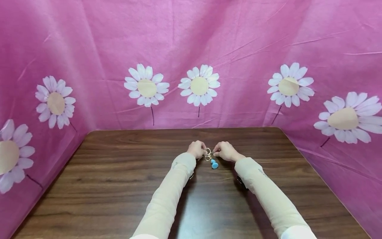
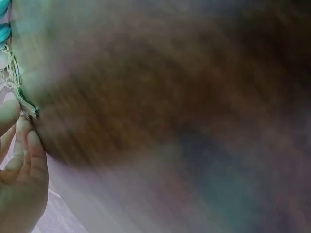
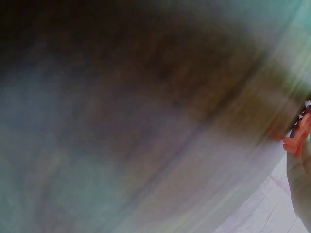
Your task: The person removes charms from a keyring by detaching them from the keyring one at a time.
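Observation:
Over the wooden table both hands meet at a keychain with gold rings (image 1: 208, 152) and a blue charm (image 1: 214, 164) that hangs toward the person. From the left, the left hand (image 1: 196, 149) pinches the keychain's metal; the left wrist view has its thumb and fingers at a gold clasp (image 2: 28, 106), with the blue charm (image 2: 4, 31) above. The right hand (image 1: 225, 151) comes in from the right, fingertips close beside the rings. At its fingers the right wrist view has a small red-orange piece (image 3: 298, 136), partly cut off by the frame edge.
The brown wood-grain table (image 1: 104, 186) has rounded far corners. A pink cloth (image 1: 191, 36) with large white daisies hangs behind it and along both sides. Most of both wrist views is blurred table surface.

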`<action>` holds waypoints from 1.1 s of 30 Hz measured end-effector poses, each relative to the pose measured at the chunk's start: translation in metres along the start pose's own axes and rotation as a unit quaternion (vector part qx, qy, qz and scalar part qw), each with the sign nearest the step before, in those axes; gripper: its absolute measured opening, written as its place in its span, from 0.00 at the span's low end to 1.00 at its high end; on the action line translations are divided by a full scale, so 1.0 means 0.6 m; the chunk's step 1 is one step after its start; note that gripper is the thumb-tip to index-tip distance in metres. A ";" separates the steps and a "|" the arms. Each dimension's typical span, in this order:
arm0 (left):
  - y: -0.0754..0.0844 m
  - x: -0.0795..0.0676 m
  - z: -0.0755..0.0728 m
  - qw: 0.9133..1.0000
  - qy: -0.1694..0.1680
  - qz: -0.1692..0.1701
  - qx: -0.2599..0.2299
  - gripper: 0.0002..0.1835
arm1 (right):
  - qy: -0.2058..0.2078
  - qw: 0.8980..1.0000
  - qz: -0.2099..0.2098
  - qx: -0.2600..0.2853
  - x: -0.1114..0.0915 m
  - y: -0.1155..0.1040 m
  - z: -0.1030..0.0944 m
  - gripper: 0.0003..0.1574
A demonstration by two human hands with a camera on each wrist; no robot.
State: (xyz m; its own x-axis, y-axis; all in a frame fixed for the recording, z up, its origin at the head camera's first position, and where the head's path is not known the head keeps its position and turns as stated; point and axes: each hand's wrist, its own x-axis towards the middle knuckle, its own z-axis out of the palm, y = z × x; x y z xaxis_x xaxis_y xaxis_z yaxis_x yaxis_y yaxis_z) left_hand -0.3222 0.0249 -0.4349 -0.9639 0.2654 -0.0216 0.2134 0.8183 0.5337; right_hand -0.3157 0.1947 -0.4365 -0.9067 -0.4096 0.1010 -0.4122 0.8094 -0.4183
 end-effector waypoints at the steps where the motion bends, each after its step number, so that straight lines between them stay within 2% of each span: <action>1: -0.002 -0.001 -0.001 1.000 0.002 0.000 -0.004 0.03 | 0.002 1.000 -0.004 0.000 0.000 -0.001 -0.001 0.05; 9: -0.010 -0.004 -0.013 0.996 -0.004 0.011 -0.087 0.03 | 0.023 1.000 -0.006 0.013 -0.004 -0.004 -0.009 0.02; 14: -0.016 -0.011 -0.013 0.985 -0.001 0.011 -0.173 0.04 | 0.018 0.999 -0.008 0.034 -0.007 -0.003 -0.009 0.06; 18: -0.019 -0.012 -0.011 0.976 0.012 0.014 -0.215 0.06 | 0.029 0.998 -0.017 0.046 -0.007 -0.005 -0.012 0.10; 21: -0.023 -0.010 -0.007 0.963 0.012 0.016 -0.268 0.08 | 0.034 0.998 -0.012 0.056 -0.007 -0.010 -0.017 0.09; 24: -0.025 -0.007 -0.004 0.939 0.011 0.020 -0.342 0.08 | 0.039 0.997 -0.005 0.071 -0.007 -0.015 -0.021 0.07; 27: -0.026 -0.007 -0.006 0.921 0.015 0.028 -0.388 0.09 | 0.047 0.996 -0.003 0.080 -0.005 -0.021 -0.023 0.05; 30: -0.026 -0.011 -0.008 0.913 0.016 0.033 -0.406 0.09 | 0.044 0.995 0.000 0.094 -0.005 -0.026 -0.023 0.04; 33: -0.028 -0.018 -0.011 0.911 0.019 0.038 -0.410 0.10 | 0.031 0.992 0.013 0.120 -0.006 -0.031 -0.021 0.05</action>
State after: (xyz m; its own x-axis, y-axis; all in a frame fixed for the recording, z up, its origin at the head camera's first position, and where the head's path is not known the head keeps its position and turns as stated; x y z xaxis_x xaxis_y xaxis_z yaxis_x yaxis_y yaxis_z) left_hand -0.3162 0.0050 -0.4381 -0.9593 0.2754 0.0618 0.1032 0.1385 0.9850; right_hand -0.3061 0.1865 -0.4179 -0.9235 -0.3574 0.1395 -0.3622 0.6926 -0.6238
